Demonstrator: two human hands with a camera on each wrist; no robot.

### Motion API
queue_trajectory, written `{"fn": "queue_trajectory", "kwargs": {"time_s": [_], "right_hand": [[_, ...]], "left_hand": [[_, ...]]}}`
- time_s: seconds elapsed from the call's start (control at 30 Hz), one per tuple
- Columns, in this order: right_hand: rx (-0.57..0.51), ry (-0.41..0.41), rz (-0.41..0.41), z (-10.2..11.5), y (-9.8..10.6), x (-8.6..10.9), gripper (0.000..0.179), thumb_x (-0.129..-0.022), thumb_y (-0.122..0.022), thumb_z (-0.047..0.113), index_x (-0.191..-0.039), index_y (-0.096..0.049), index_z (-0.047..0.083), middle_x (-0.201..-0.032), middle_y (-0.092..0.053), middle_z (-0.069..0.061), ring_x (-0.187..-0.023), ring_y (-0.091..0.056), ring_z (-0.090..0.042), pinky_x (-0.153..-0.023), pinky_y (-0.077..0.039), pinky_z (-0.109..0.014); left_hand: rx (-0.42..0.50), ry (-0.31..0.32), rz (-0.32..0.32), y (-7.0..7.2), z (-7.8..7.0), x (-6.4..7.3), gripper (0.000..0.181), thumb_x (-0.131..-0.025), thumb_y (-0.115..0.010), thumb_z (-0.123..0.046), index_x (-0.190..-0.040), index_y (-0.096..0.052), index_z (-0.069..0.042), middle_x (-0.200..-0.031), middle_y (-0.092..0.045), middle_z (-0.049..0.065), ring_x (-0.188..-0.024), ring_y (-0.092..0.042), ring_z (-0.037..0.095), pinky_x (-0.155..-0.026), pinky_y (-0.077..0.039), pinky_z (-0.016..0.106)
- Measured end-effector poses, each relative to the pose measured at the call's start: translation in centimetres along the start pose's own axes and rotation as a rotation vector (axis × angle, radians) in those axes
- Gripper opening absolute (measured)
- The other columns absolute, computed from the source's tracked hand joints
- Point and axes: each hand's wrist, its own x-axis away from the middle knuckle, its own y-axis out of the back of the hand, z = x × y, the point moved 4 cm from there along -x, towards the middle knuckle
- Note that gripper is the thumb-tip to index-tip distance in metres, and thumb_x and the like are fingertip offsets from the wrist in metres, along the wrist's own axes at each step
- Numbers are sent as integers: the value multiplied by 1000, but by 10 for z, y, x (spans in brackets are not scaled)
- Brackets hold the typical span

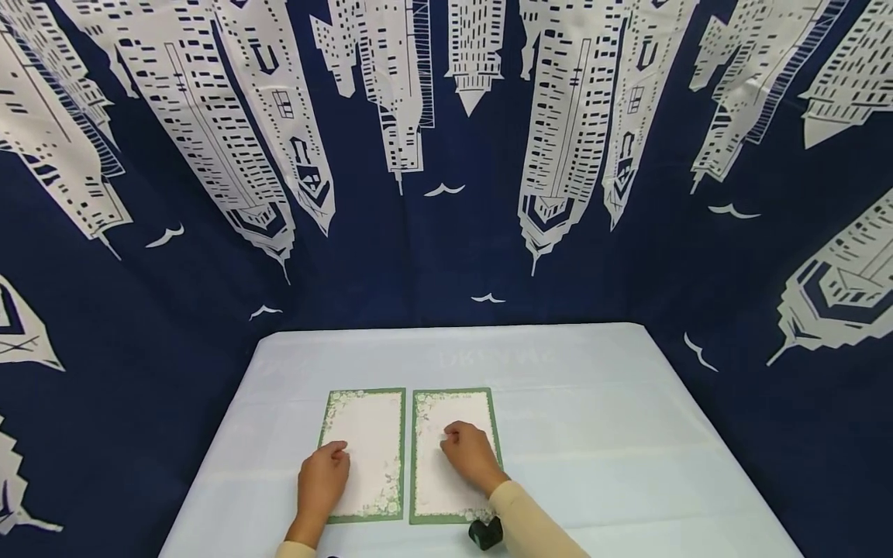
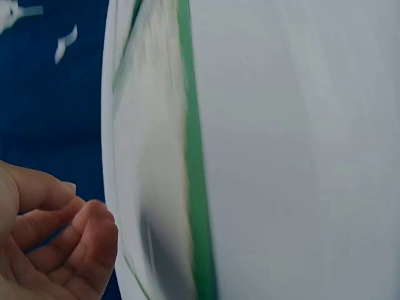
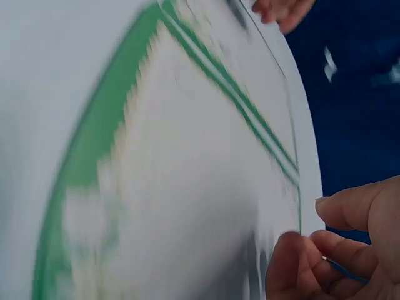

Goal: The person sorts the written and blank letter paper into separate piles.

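Two sheets with green floral borders and pale middles lie side by side on the white table, the left sheet (image 1: 373,457) and the right sheet (image 1: 436,480), with a narrow gap between them. My left hand (image 1: 324,477) hovers at the left edge of the left sheet, fingers loosely bent. In the left wrist view the left hand (image 2: 62,244) shows nothing between thumb and fingers. Over the right sheet is my right hand (image 1: 470,453), also loosely curled. The right wrist view shows the right hand (image 3: 344,250) with a gap between thumb and fingertips and nothing held.
A white cloth covers the table (image 1: 614,434), reaching past the sheets on all sides. Behind and beside it hangs a navy curtain (image 1: 418,263) printed with white buildings and birds. A small black object (image 1: 486,533) sits by the right sleeve.
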Motion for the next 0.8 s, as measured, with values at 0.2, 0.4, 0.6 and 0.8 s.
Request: {"fn": "queue_trajectory", "kwargs": {"time_s": [0.2,0.4,0.6,0.8], "right_hand": [[87,-94,-113,-32,41,9,28,-93,-69,7,-116,-67,-9,-97,-68,-12,-85,-66,-24,-73,-56,-41],[125,-197,-132,-53,59,23,29,-90,-71,6,-114,-66,-10,-99,-70,-16,-92,-69,-32,-78,-56,-45],[126,-166,-112,-52,55,32,29,-90,-71,6,-115,-67,-9,-102,-72,-19,-95,-70,-35,-81,-57,-46],[191,-148,-119,-47,51,36,33,-87,-74,8,-114,-67,-9,-101,-73,-21,-91,-72,-34,-78,-58,-46]], "left_hand": [[96,-77,94,-37,-39,11,20,-92,-66,-4,-107,-74,6,-88,-74,9,-79,-71,22,-72,-58,40],[171,-84,211,-65,-56,19,31,-94,-65,-8,-118,-68,12,-103,-74,20,-94,-73,33,-80,-58,47],[163,-118,249,-76,-66,22,33,-95,-66,-10,-120,-66,12,-108,-71,26,-97,-71,39,-79,-58,50],[133,-121,268,-81,-77,27,35,-94,-68,-12,-118,-66,13,-108,-70,29,-100,-70,43,-82,-57,53]]}}
